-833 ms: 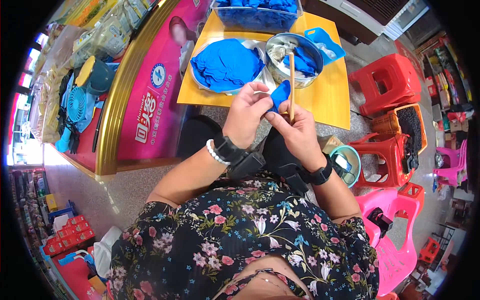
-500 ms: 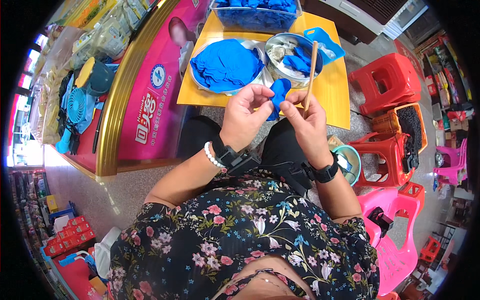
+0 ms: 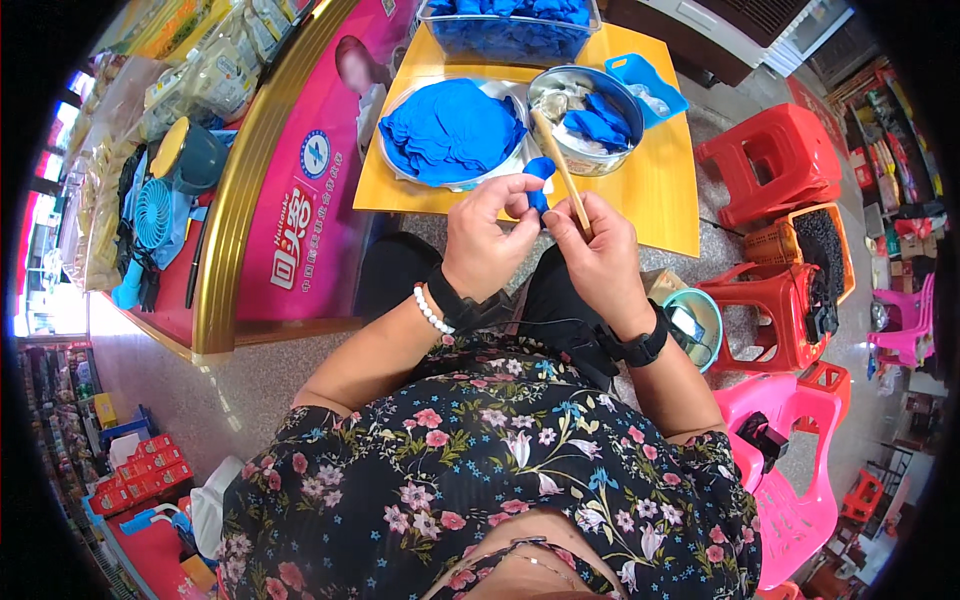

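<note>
A small piece of blue fabric (image 3: pixel 538 197) is pinched in the fingers of my left hand (image 3: pixel 482 240), above my lap. A pale wooden stick (image 3: pixel 560 160) is gripped by my right hand (image 3: pixel 602 255); it slants up and left, its top end over the rim of the round tin (image 3: pixel 640 112). My right fingertips are close to the fabric; whether they touch it I cannot tell. Just beyond the hands, a heap of blue fabric pieces (image 3: pixel 452 130) lies on a white-lined round tray (image 3: pixel 388 160). Inside the tin are whitish material and several blue pieces.
A yellow table (image 3: pixel 670 190) carries the tray, the tin, a clear box (image 3: pixel 515 45) of blue pieces and a blue plastic scoop-shaped container (image 3: pixel 655 88). A pink counter (image 3: pixel 320 190) stands left. Red stools (image 3: pixel 770 165), a pale green bucket (image 3: pixel 700 325) and a pink chair (image 3: pixel 795 500) are right.
The wooden stick has swung from nearly upright to a leftward slant, beside the fabric. My right hand has turned and shifted slightly left; the blue piece has moved a little left too.
</note>
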### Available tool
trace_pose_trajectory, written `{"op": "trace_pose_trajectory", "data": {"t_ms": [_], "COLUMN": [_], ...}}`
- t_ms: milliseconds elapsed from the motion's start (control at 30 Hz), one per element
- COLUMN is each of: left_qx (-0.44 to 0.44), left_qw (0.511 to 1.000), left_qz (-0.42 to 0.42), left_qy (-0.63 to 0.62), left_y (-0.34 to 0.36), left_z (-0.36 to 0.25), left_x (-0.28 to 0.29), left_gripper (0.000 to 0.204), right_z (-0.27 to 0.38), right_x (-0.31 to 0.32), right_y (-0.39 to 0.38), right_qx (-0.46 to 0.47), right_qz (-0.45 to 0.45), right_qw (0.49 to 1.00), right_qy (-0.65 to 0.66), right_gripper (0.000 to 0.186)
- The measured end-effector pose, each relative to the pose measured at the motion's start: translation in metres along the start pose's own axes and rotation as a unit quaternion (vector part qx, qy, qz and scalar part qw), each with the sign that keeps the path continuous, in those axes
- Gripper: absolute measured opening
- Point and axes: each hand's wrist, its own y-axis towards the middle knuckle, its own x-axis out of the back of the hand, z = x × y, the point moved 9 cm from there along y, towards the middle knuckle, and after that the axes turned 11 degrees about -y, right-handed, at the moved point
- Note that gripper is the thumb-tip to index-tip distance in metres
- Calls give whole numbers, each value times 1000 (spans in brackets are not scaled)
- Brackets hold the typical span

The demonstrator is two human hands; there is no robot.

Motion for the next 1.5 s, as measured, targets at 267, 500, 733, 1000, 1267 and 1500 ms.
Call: {"op": "trace_pose_trajectory", "data": {"t_ms": [267,500,733,1000,1267,1500], "left_qx": [76,58,52,216,251,237], "left_qw": [983,994,952,903,791,755], "left_qz": [-9,5,-11,30,11,-68], "left_qy": [-165,-92,-302,-370,-558,-608], "left_y": [-2,6,5,-4,-20,-15], "left_z": [13,10,6,25,38,30], "left_x": [-2,-5,-4,-14,-21,-20], "left_gripper": [34,40,41,32,24,20], "right_z": [-6,9,-4,3,2,24], "right_x": [-2,-16,-30,5,-3,-17], "right_y": [3,-6,-8,3,-1,1], "right_qx": [-26,12,-83,-71,-12,-13], "right_qz": [36,69,140,0,84,111], "right_qw": [995,995,968,957,975,959], "right_qy": [86,67,193,281,208,259], "right_gripper": [11,11,11,12,8,8]}}
